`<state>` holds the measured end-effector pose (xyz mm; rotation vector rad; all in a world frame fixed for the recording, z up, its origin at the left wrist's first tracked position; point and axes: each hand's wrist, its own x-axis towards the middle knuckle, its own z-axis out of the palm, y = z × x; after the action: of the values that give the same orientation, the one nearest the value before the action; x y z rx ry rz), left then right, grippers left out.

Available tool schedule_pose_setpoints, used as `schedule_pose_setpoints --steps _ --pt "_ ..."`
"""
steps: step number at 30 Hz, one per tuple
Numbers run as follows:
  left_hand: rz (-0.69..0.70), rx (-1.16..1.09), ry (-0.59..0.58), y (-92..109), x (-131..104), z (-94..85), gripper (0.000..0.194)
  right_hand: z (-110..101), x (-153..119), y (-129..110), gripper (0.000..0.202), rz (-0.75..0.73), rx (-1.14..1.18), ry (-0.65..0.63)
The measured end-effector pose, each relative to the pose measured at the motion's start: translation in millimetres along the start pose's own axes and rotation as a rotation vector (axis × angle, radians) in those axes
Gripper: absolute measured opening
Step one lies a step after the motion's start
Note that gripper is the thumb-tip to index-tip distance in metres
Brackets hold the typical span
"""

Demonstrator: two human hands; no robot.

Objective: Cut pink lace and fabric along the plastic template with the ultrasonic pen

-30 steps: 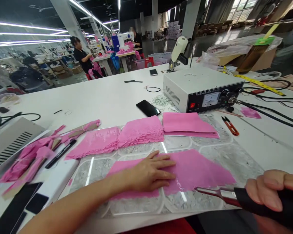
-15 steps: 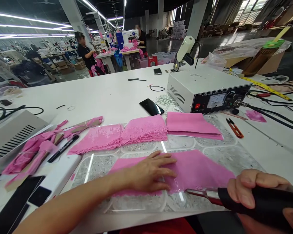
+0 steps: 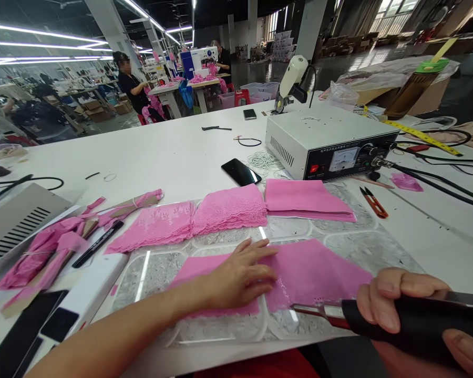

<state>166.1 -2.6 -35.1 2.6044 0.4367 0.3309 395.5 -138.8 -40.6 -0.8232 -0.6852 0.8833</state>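
Note:
My left hand (image 3: pixel 242 273) lies with fingers spread on pink fabric (image 3: pixel 315 270) over a clear sheet with a marbled pattern (image 3: pixel 362 247). At the lower right, my right hand (image 3: pixel 402 304) is wrapped round the black handle of a metal-tipped tool (image 3: pixel 425 317). Its narrow tip touches or nearly touches the fabric's lower edge, right of my left hand. Beyond it lie a stack of pink lace pieces (image 3: pixel 230 210), more lace (image 3: pixel 157 226) and a folded plain pink stack (image 3: pixel 305 199).
A grey control box (image 3: pixel 331 142) with cables stands at the back right, near orange snips (image 3: pixel 373 202). A black phone (image 3: pixel 240 172) lies at the middle. Bundled pink straps (image 3: pixel 51 247) and a black marker (image 3: pixel 98 244) are at the left. Two people sit at machines far back.
The view has shifted slightly, so most things appear a little further left. The tool tip stays at the fabric's lower edge, and my left hand still rests on the fabric.

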Motion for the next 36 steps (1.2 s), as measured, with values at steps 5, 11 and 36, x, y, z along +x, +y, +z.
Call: schedule_pose_setpoints --steps 5,11,36 --pt "-0.03 0.064 0.023 -0.3 0.0 9.3 0.028 10.3 -6.7 2.4 0.028 0.073 0.041 -0.053" --pt "-0.037 0.09 0.032 0.8 1.1 13.1 0.032 19.9 -10.7 3.2 0.027 0.125 0.044 -0.144" --pt "-0.064 0.149 0.059 0.7 2.6 20.3 0.041 19.2 1.4 10.4 0.028 -0.043 -0.032 -0.214"
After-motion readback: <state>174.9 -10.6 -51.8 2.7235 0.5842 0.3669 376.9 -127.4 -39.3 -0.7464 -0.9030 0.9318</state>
